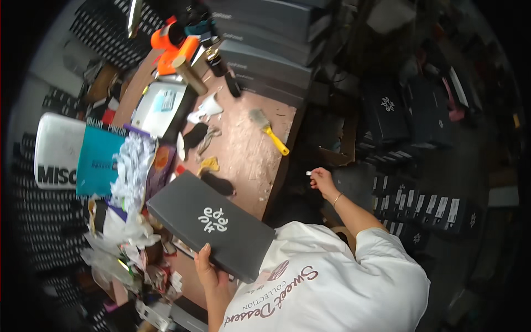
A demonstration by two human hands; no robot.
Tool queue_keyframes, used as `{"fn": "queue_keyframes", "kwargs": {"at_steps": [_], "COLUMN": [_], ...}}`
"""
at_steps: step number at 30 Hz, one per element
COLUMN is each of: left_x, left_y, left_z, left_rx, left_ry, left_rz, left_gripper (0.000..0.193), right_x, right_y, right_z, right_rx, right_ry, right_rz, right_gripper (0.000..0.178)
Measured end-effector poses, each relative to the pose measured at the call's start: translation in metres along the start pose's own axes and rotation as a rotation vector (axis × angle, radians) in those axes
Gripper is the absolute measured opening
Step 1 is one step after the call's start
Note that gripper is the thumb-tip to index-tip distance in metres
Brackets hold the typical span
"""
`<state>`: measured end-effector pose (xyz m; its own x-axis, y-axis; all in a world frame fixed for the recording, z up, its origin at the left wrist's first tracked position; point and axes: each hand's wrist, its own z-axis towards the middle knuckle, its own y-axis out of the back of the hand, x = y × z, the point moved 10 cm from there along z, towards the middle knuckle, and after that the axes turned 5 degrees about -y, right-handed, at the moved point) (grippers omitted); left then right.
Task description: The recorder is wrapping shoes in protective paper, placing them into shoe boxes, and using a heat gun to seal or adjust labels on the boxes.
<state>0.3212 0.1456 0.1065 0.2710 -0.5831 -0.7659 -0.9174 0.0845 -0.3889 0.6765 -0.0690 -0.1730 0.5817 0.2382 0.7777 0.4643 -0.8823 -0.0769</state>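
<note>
1. Right in the left hand [211, 272], the dark grey box [215, 227]: smooth, matt card, pale print lying flat on it!
2. Pinched in the right hand [322, 181], a small white slip [308, 173], paper by its look; just behind, on the wrist, a bracelet [338, 199] with a thin metallic gleam.
3. Between the hands and beyond, the tabletop [260, 171]: wood-like, scuffed, rough with pale flecks.
4. Beyond the right hand, to its left, the brush [271, 136]: glossy yellow plastic handle, coarse bristles.
5. Nearer than the right hand, the white shirt [337, 265]: soft, creased, matt cloth.
6. Left of the left hand, plastic bags [102, 246]: thin, crinkled, translucent; farther out, shredded paper [133, 166], crumpled and matt.
</note>
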Motion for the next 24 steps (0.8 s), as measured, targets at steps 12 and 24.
{"fn": "queue_keyframes", "kwargs": {"at_steps": [12,24], "left_x": [0.053,0.1], "left_y": [-0.126,-0.174], "left_z": [0.061,0.063], "left_rx": [0.029,-0.125], "left_ry": [0.082,0.223], "left_rz": [0.491,0.768], "left_gripper": [0.049,0.056], "right_x": [-0.014,-0.065], "right_y": [0.176,0.155], "right_z": [0.189,0.25], "right_rx": [-0.624,-0.478], "right_ry": [0.102,0.062], "right_rz": [-0.871,-1.295], "right_gripper": [0.011,0.025]}}
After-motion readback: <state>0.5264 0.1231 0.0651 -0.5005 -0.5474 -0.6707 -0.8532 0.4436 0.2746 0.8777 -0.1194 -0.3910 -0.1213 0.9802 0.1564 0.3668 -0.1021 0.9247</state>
